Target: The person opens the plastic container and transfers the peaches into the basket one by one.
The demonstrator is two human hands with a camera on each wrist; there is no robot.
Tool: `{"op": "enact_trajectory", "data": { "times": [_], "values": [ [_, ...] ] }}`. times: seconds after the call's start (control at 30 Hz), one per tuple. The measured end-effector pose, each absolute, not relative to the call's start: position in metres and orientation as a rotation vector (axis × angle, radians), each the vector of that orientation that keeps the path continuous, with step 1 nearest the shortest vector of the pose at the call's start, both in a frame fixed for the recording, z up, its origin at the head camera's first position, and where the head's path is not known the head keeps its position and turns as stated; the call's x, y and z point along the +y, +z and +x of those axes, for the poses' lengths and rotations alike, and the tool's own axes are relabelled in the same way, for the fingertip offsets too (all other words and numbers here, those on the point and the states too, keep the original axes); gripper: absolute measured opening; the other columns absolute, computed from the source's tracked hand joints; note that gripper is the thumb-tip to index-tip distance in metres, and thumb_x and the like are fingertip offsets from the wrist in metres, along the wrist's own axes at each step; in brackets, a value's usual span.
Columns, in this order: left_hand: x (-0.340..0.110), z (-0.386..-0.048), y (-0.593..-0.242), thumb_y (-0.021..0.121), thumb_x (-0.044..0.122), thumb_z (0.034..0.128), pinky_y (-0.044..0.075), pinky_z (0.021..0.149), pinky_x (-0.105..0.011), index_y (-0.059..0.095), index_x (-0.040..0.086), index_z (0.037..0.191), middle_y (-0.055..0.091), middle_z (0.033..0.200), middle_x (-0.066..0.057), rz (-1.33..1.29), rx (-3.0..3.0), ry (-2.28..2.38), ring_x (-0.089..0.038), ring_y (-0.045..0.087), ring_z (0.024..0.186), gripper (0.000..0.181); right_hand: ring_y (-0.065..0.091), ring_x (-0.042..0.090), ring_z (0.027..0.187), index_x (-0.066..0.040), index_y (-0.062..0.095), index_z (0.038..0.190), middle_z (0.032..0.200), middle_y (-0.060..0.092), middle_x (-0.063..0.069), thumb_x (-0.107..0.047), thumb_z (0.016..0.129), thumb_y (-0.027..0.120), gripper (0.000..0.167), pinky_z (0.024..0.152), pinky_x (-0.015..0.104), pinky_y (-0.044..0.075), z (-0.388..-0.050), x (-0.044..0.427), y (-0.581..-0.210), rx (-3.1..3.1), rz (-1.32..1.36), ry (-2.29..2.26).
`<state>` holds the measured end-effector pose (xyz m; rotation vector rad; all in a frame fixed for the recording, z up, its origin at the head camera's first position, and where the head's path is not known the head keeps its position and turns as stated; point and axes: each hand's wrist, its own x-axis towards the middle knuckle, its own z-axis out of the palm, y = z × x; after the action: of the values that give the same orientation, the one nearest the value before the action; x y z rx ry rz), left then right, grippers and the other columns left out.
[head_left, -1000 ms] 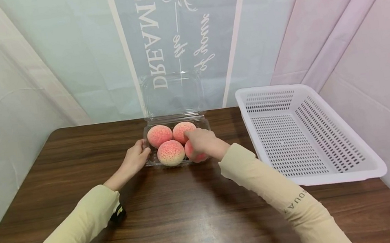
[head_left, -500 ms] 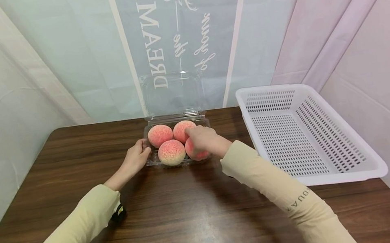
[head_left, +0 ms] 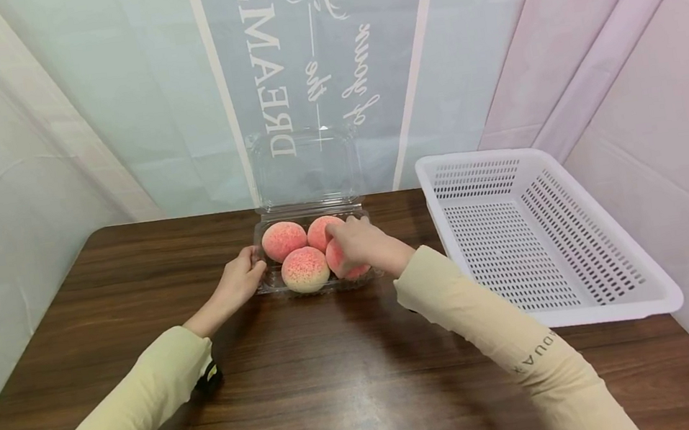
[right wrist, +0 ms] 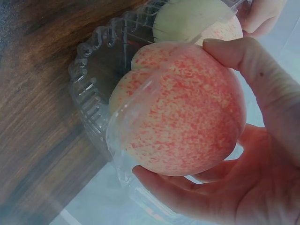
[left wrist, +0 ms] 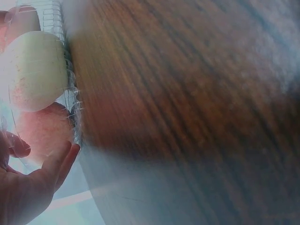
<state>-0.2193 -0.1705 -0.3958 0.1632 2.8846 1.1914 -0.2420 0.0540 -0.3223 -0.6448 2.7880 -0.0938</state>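
Note:
A clear plastic clamshell box [head_left: 271, 280] stands at the table's far edge, its lid [head_left: 306, 169] raised against the backdrop. Several pink peaches [head_left: 284, 241] sit inside, among them a front one with a pale yellow underside [head_left: 305, 271]. My left hand [head_left: 240, 281] grips the box's left wall between thumb and fingers. At the right side, my right hand [head_left: 364, 245] curls round the front right peach [right wrist: 187, 108], thumb on one side and fingers on the other. In the right wrist view this peach lies within the box wall, partly behind the clear plastic.
A white perforated plastic basket [head_left: 445, 231] stands on the right of the brown wooden table [head_left: 316, 393]. Fabric backdrops [head_left: 175, 121] rise behind and at both sides. A dark band [head_left: 209, 378] shows under the left sleeve.
My right hand has shifted slightly to the right, and the front right peach looks a little turned or moved with it. The left hand keeps its hold on the box.

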Motion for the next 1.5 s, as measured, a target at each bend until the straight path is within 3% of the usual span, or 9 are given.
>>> {"op": "enact_trajectory", "data": {
  "times": [0.3, 0.57, 1.0, 1.5],
  "values": [
    [-0.170, -0.219, -0.396, 0.038, 0.010, 0.0880, 0.042, 0.069, -0.034, 0.042, -0.012, 0.120, 0.055, 0.089, -0.017, 0.167, 2.889, 1.189, -0.026, 0.052, 0.080, 0.039, 0.047, 0.026, 0.098, -0.013, 0.055, 0.113, 0.096, 0.060, 0.004, -0.023, 0.067, 0.071, 0.050, 0.092, 0.041, 0.029, -0.237, 0.056, -0.315, 2.809, -0.734, -0.040],
    [-0.170, -0.220, -0.396, 0.038, 0.010, 0.0881, 0.042, 0.067, -0.033, 0.041, -0.013, 0.120, 0.054, 0.088, -0.016, 0.172, 2.886, 1.192, -0.025, 0.051, 0.079, 0.039, 0.044, 0.034, 0.096, -0.019, 0.055, 0.111, 0.102, 0.051, 0.010, -0.023, 0.064, 0.070, 0.049, 0.075, 0.038, 0.043, -0.231, 0.055, -0.311, 2.896, -0.682, -0.184],
    [-0.171, -0.220, -0.398, 0.038, 0.009, 0.0885, 0.042, 0.067, -0.032, 0.041, -0.013, 0.121, 0.055, 0.089, -0.017, 0.169, 2.880, 1.198, -0.025, 0.052, 0.080, 0.040, 0.044, 0.035, 0.098, -0.019, 0.055, 0.115, 0.107, 0.049, 0.012, -0.024, 0.060, 0.077, 0.060, 0.078, 0.042, 0.044, -0.226, 0.055, -0.313, 2.963, -0.747, -0.196],
    [-0.171, -0.220, -0.399, 0.038, 0.010, 0.0866, 0.042, 0.069, -0.034, 0.043, -0.011, 0.119, 0.056, 0.087, -0.015, 0.173, 2.910, 1.184, -0.025, 0.053, 0.080, 0.039, 0.043, 0.034, 0.097, -0.019, 0.055, 0.121, 0.110, 0.049, 0.013, -0.032, 0.061, 0.081, 0.067, 0.071, 0.043, 0.049, -0.225, 0.055, -0.314, 3.071, -0.857, -0.130]
  ]
}}
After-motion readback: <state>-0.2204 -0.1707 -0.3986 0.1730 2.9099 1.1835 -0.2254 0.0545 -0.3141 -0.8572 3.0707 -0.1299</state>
